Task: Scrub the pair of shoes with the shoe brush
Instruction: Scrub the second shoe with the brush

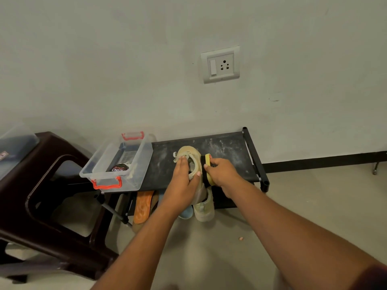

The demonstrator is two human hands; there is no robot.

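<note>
While both bare forearms reach forward from the bottom of the view, the floor in front of the black shoe rack (254, 155) shows pale and bare but for a small orange speck. Under the rack's front edge, on its lower level, a second pale shoe (204, 212) pokes out toe first, with an orange-soled shoe (143, 206) to its left and a light blue item between them that is too hidden to name. On the rack's dusty black top, the left hand (183, 176) lies over a pale shoe (188, 150), fingers stretched along the laces and thumb hooked at the opening, holding it down. Just to the right of that, the right hand (223, 173) has its fingers curled round a shoe brush (207, 162) with a yellow back, whose black bristles press against the shoe's right side. At the rack's left end sits a clear plastic box (144, 160) with red handles, lidless, overhanging the rack's edge; inside it rests a dark round tin (119, 168) marked "Cherry", with something pale beside it that I cannot make out. Left of the rack stands a dark brown plastic stool (41, 181), and on its far corner rests another clear container (14, 147), its contents blurred. Behind the rack rises a plain wall, with a white switch and socket plate (221, 64) above the rack's right half.
</note>
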